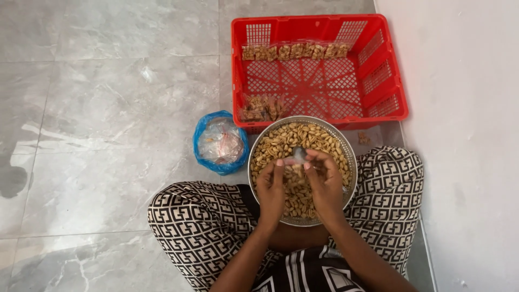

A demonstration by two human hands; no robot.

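Head view — grey marble floor (108, 108), white wall (465, 135), both hands (297, 184) pinching perhaps a small bag (297, 155).

Part of the metal bowl (346, 146) is hidden by both hands, the small clear packet (297, 156) is blurred, and the forearms are cut off below.

Materials as I read them from the head view:

- Bowl (350, 157): thin metal, dull silver, finely perforated rim.
- Peanuts (281, 143): matt tan, dry-looking.
- Small bag (297, 156), pinched between my left hand (270, 189) and right hand (326, 184): clear plastic film, faintly shiny.
- Crate (397, 105): hard red plastic, latticed, slightly glossy.
- Blue bag (201, 138): thin crinkled plastic, glossy, holding clear film.
- Floor (108, 108): polished grey marble-look tile, reflective.
- Trousers (200, 221): printed cloth, matt.
- Wall (465, 135): matt white.
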